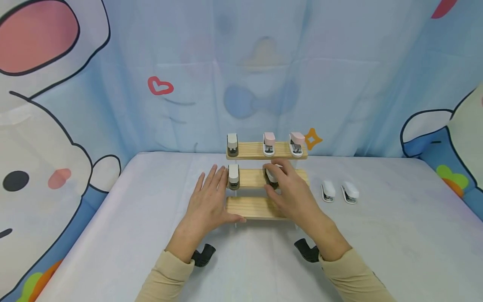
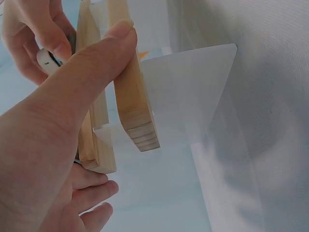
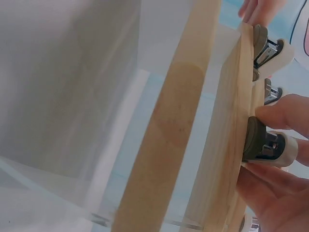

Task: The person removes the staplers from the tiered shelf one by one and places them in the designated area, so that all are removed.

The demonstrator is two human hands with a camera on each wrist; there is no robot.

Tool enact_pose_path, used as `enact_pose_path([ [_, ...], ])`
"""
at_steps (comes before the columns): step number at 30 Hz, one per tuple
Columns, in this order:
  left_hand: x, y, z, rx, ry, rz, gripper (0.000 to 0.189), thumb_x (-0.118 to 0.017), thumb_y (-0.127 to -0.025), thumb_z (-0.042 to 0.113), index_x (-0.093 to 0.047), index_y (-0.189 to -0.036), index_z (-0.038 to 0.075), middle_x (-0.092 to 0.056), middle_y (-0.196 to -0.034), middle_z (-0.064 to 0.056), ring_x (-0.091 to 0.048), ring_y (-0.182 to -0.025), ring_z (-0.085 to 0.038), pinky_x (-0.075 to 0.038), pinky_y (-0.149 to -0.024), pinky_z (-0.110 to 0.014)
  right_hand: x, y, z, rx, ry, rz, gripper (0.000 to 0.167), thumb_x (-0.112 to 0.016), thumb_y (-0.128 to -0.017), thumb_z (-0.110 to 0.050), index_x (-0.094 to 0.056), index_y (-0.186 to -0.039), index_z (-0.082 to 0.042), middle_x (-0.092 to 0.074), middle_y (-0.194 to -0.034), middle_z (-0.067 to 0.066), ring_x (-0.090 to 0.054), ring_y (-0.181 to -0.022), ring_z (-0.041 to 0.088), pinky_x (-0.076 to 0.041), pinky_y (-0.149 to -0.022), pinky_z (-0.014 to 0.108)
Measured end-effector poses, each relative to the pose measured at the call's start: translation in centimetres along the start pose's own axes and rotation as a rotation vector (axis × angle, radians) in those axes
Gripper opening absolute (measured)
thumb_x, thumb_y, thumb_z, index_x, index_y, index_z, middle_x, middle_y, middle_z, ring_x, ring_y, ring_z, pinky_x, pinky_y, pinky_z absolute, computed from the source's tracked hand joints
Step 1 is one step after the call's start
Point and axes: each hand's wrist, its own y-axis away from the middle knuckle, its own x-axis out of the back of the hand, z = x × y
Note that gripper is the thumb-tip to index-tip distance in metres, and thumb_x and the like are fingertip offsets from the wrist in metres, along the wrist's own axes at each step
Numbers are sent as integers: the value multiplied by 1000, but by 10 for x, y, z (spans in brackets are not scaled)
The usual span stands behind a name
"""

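My right hand [image 1: 292, 195] pinches a small white stapler with a dark base [image 3: 277, 147] between thumb and fingers. Its base is against the middle board [image 1: 250, 178] of a three-tier wooden rack. My left hand [image 1: 211, 203] lies along the rack's left end with fingers stretched out. Its thumb rests on the front of the bottom board [image 2: 133, 96]. Beside those fingers, another white stapler with a dark base [image 1: 234, 176] stands on the middle board. The top board [image 1: 247, 149] bears a similar white stapler [image 1: 232, 144] and two pink ones [image 1: 269, 144].
Two white staplers, one nearer [image 1: 328, 191] and one farther right [image 1: 350, 192], stand on the white-covered table right of the rack. Clear side panels [image 2: 193, 92] support the boards. A blue cartoon curtain [image 1: 188, 113] hangs behind. Black curved pieces [image 1: 203, 255] sit by both wrists.
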Motion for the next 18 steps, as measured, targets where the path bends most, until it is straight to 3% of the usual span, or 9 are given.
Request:
enact_pose_path([
  [8,1,0,0,2,1,0,134,-77,-60,77,-22,-157,1,-26,-164,-12,-14,-155,-27,-13,-127,-49,3,0,-1,14,-26,-25,48,-68,-85,4,-58,-131,-6,-49,-138,15,-63,-112,34,-58,-79,44],
  [18,0,0,0,4,1,-10,134,-76,-61,77,-21,-157,2,-24,-164,-11,-13,-155,-27,-13,-127,-48,4,0,-2,3,-7,-31,45,-70,-85,3,-60,-129,-6,-50,-138,15,-63,-110,32,-59,-82,45],
])
